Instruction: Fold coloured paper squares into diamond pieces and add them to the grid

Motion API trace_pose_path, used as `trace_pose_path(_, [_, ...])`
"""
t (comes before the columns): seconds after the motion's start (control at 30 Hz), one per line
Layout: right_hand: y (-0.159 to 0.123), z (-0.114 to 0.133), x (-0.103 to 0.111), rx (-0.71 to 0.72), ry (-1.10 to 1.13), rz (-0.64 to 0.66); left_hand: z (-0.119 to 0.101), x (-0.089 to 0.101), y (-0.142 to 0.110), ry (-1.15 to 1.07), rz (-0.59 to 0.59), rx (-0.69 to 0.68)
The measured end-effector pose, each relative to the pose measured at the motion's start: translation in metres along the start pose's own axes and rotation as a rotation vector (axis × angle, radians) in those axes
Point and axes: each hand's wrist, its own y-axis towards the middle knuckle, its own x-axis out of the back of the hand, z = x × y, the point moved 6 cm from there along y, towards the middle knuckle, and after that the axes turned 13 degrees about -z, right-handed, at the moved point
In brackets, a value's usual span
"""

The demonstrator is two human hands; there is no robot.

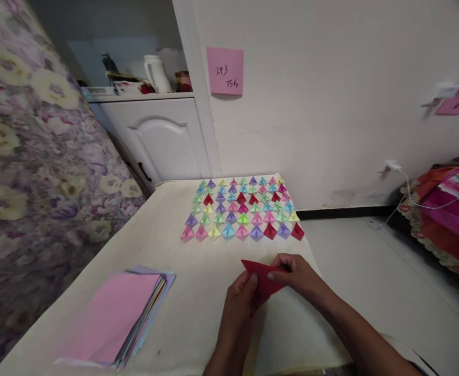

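Between my two hands is a piece of folded red paper (266,284), its pointed corner showing at the upper left. My left hand (242,297) grips its lower left side with the thumb on top. My right hand (292,272) pinches the right edge, thumb over the paper and fingers partly behind it. The paper is held up over the cream tabletop (198,313). Beyond my hands, several rows of small folded paper pieces (242,232) in pink, purple, blue, green, yellow and red lie on the table.
A stack of coloured paper (112,313), pink on top, lies at the left of the table. A floral curtain (37,172) hangs along the left. A white cabinet (162,138) and the wall stand behind. Colourful fabric (452,209) is piled at the right.
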Motion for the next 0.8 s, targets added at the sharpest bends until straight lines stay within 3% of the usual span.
trace_pose_path(0.2, [0.0, -0.003, 0.0, -0.02, 0.023, 0.013, -0.001, 0.001, 0.001, 0.047, 0.0, -0.01])
trace_pose_path(0.53, [-0.001, -0.009, -0.004, -0.07, -0.015, 0.077, -0.019, 0.014, 0.003, 0.014, -0.108, -0.093])
trace_pose_path(0.8, [-0.005, -0.002, -0.003, -0.06, 0.013, 0.075, -0.016, 0.013, 0.003, 0.057, -0.078, -0.1])
